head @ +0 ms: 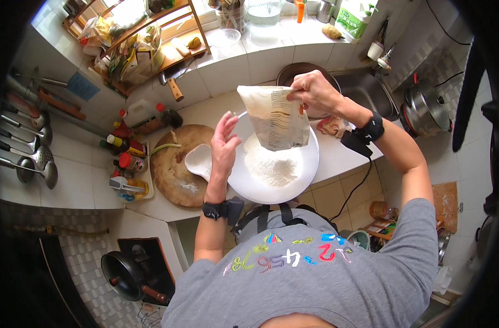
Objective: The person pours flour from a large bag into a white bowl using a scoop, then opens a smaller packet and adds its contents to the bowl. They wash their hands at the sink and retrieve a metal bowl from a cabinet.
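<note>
My right hand (pixel 315 94) grips the upper corner of a printed flour bag (pixel 274 119), which hangs over a large white basin (pixel 309 164). A heap of white flour (pixel 274 164) lies in the basin, partly hidden by the bag. Held up at the basin's left side, my left hand (pixel 225 143) has its fingers apart and nothing in it. Just left of that hand, a white scoop (pixel 198 160) rests on a round wooden chopping board (pixel 171 172); my wrist hides its handle end. The board carries a smear of flour and a green scallion (pixel 165 147).
Sauce bottles (pixel 128 145) and an oil jug (pixel 128 186) line the board's left side. Behind the basin sit a dark round pan (pixel 284 74) and a steel sink (pixel 366 92). A crumpled cloth (pixel 331 126) lies right of the basin. A cleaver (pixel 173 87) hangs by the wall shelf.
</note>
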Available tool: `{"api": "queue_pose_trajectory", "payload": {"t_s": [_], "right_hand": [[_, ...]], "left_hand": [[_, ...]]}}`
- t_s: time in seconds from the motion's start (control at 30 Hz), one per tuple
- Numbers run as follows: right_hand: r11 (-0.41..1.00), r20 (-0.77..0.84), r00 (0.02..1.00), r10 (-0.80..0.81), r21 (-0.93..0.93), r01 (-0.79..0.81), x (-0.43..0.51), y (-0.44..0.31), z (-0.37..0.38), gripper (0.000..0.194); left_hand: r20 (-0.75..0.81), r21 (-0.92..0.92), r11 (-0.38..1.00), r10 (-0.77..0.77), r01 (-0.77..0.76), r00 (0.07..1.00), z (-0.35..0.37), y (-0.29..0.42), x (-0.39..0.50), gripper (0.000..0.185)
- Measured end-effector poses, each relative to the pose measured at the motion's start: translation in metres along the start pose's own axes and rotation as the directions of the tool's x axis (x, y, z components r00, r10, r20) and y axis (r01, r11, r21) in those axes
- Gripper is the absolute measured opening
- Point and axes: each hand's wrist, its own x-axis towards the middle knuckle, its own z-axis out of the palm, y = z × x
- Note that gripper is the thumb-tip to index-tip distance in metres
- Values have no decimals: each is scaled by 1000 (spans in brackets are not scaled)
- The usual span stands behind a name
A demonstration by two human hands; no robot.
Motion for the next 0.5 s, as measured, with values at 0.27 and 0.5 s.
{"api": "queue_pose_trajectory", "payload": {"t_s": [0.27, 0.5], "right_hand": [[964, 35, 963, 265, -3, -266, 117, 20, -55, 11], [948, -132, 951, 281, -119, -296, 206, 122, -71, 19]], "left_hand": [[-90, 112, 985, -119, 129, 989, -24, -5, -60, 43], [-305, 96, 961, -220, 260, 927, -36, -16, -119, 37]]}}
